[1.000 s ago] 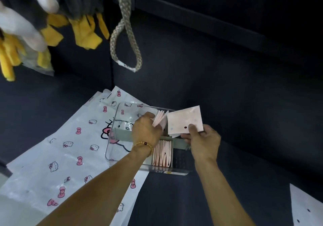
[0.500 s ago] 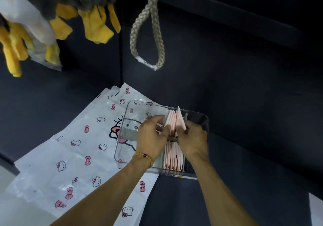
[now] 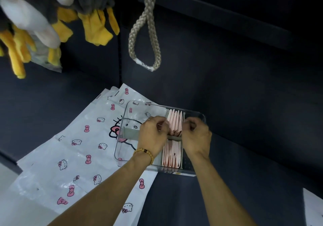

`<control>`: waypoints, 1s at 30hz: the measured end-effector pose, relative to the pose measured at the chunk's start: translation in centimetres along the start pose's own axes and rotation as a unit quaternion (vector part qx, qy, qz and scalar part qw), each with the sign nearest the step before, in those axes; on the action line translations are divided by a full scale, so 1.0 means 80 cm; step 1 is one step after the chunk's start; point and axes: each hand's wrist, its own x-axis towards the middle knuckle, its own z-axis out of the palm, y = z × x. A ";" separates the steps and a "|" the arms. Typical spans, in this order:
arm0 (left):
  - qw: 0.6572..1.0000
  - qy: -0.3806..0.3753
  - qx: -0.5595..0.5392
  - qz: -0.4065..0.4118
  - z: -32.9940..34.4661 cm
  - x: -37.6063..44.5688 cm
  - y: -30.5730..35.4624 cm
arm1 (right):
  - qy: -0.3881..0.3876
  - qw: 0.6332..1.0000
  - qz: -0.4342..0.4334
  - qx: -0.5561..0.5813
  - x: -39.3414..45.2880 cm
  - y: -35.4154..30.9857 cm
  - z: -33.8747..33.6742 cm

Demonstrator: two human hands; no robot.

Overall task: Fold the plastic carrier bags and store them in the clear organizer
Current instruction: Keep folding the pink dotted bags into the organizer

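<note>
Head view: flat cartoon-print bags (image 3: 73, 148) lay unfolded at the left, under the clear organizer (image 3: 201, 116). The left hand (image 3: 153, 134), fingers curled, pressed the upright pink folded bags (image 3: 174, 122) from one side. The right hand (image 3: 196, 136), which a second before held a folded square aloft, was now curled against the row's other side; that piece looked stowed.

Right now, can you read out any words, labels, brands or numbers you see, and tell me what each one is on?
No text can be read.
Sticker on the clear organizer, front edge: too small and blurred.
Tag on the rope loop: blurred.
Unfolded carrier bags: cartoon cat faces and bows only, no words visible.
</note>
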 end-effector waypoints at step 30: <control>0.819 -0.493 0.145 0.254 0.305 -0.381 0.153 | 0.087 0.920 0.316 -0.214 -0.295 0.404 -0.456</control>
